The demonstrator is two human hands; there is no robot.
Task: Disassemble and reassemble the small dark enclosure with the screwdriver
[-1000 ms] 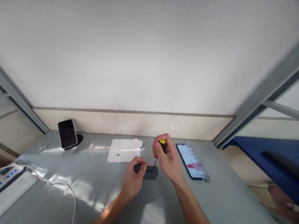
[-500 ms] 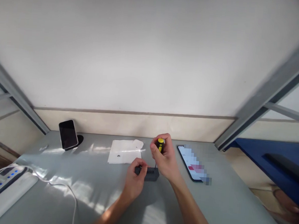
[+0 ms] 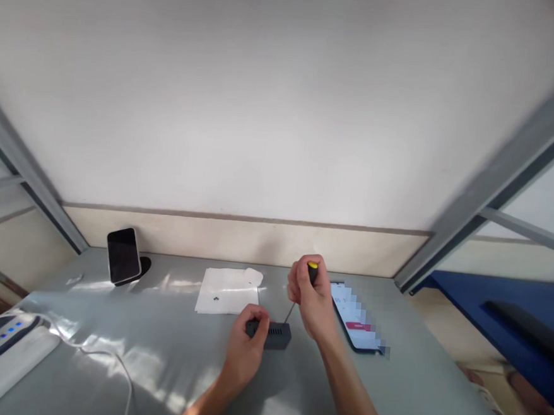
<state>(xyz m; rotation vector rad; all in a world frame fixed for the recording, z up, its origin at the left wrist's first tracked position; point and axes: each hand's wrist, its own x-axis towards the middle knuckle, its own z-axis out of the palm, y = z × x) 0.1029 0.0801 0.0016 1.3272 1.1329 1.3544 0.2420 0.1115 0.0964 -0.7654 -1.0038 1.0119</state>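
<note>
Left grip [image 3: 244, 350] closed on box [image 3: 277, 336], on counter [image 3: 388, 379]; right grip [image 3: 313, 298] closed round screwdriver [image 3: 311, 271], tilted, tip at box.

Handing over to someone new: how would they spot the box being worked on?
On the grey table, look just in front of the white paper sheet. The left hand pins a small dark box there; unlike the phone to its right, it is blocky with a row of slots.
</note>
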